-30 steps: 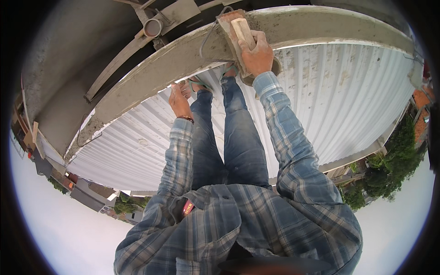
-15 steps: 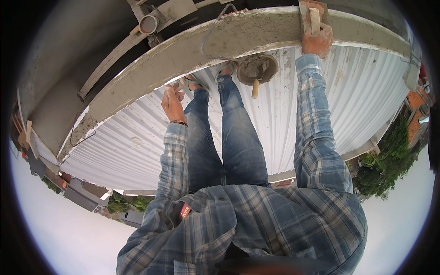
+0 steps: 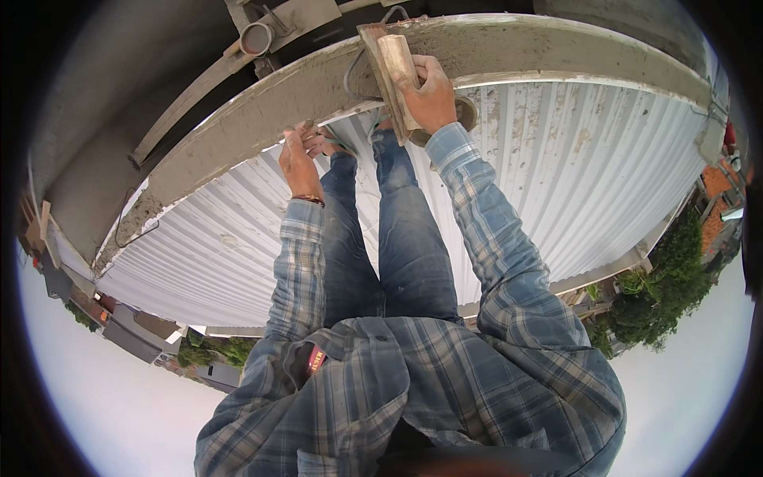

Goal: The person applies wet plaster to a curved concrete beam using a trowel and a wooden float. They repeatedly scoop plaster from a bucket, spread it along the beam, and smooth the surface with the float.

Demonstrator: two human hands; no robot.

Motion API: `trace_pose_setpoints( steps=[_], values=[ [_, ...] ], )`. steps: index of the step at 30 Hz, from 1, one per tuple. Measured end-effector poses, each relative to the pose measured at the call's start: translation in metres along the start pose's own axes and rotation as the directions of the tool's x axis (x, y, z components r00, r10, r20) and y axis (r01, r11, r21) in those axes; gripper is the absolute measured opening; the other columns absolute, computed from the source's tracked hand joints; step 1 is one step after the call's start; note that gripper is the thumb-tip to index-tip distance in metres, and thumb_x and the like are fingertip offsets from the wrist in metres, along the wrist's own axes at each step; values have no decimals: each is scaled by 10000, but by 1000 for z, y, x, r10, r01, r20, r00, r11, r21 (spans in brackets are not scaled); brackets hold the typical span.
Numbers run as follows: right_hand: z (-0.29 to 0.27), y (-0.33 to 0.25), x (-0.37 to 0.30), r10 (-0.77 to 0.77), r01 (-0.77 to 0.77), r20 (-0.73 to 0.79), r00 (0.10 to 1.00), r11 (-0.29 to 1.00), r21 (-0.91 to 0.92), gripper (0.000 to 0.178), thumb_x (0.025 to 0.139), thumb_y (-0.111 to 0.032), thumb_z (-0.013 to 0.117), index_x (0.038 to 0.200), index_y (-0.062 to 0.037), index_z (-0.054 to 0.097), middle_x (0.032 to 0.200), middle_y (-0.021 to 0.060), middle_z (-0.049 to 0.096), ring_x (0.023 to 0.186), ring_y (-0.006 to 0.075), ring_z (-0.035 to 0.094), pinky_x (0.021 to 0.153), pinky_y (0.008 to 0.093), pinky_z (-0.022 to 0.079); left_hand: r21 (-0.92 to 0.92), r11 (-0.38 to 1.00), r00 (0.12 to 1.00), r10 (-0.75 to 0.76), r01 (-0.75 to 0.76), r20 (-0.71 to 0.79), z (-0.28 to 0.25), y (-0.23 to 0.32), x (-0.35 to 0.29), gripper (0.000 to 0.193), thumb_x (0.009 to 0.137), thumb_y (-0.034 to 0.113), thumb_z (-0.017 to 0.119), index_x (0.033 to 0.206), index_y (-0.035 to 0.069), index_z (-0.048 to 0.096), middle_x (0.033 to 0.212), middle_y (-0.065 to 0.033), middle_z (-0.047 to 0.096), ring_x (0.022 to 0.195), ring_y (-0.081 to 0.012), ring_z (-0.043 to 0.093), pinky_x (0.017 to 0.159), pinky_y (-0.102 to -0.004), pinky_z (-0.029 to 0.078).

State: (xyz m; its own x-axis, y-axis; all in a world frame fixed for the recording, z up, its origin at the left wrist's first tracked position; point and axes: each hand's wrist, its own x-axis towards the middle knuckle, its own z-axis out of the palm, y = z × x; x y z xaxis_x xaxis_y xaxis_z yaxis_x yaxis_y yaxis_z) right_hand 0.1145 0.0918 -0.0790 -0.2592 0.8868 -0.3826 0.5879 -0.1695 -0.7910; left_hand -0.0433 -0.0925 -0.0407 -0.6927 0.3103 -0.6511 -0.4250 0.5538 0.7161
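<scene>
My right hand point(image 3: 429, 94) is closed firmly around the handle of the float point(image 3: 393, 60), which points toward eleven o'clock and lies across the curved grey band point(image 3: 493, 52) with its near end past the inner edge; whether the whole face touches the mortar I can't tell. I judge the step in hand to be smoothing that band, which looks even towards two o'clock of the hand. The next move, I'd say, calls for a flat board and steady pressure along the curve. At nine o'clock of the hand a bent metal rod point(image 3: 346, 83) loops over the band just beside the float (the likeliest snag), so a stroke that way needs to lift or steer around it. The left hand point(image 3: 300, 167) is at eight o'clock, loosely curled near the band's inner edge; I can't make out whether its fingertips pinch anything. A round bowl point(image 3: 466, 115) sits at four o'clock, mostly hidden by the wrist, and sandalled feet point(image 3: 338, 141) crowd eight o'clock on the white corrugated sheet point(image 3: 572, 159). Farther out at ten o'clock, a cup point(image 3: 256, 40) stands beyond the band, well clear.
</scene>
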Motion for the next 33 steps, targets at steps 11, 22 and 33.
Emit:
trace_pose_setpoints(
  steps=[11,22,33],
  values=[
    [-6,-1,5,33,-42,-146,989,997,-62,382,844,-229,688,1145,-40,548,1021,220,675,955,406,647,872,468,481,20,998,998,-56,56,12,-7,-12,-2,642,1045,489,331,1247,-73,566,1136,-161,655,918,-176,615,814,-297,493],
    [-179,67,102,-74,-52,-439,896,962,-268,426,842,-259,733,1138,10,586,1015,165,696,935,280,680,835,369,522,-15,999,999,-41,41,-14,-26,-8,5,613,1046,471,349,1201,-68,597,1074,-145,675,880,-156,614,772,-286,491],
    [5,-7,0,-7,6,-36,999,999,-38,386,858,-225,668,1180,-54,540,1068,227,649,1034,423,605,906,471,462,-11,999,999,-48,48,23,-13,5,9,601,1046,461,358,1228,-68,579,1049,-133,674,873,-148,609,782,-281,487]
  ],
)
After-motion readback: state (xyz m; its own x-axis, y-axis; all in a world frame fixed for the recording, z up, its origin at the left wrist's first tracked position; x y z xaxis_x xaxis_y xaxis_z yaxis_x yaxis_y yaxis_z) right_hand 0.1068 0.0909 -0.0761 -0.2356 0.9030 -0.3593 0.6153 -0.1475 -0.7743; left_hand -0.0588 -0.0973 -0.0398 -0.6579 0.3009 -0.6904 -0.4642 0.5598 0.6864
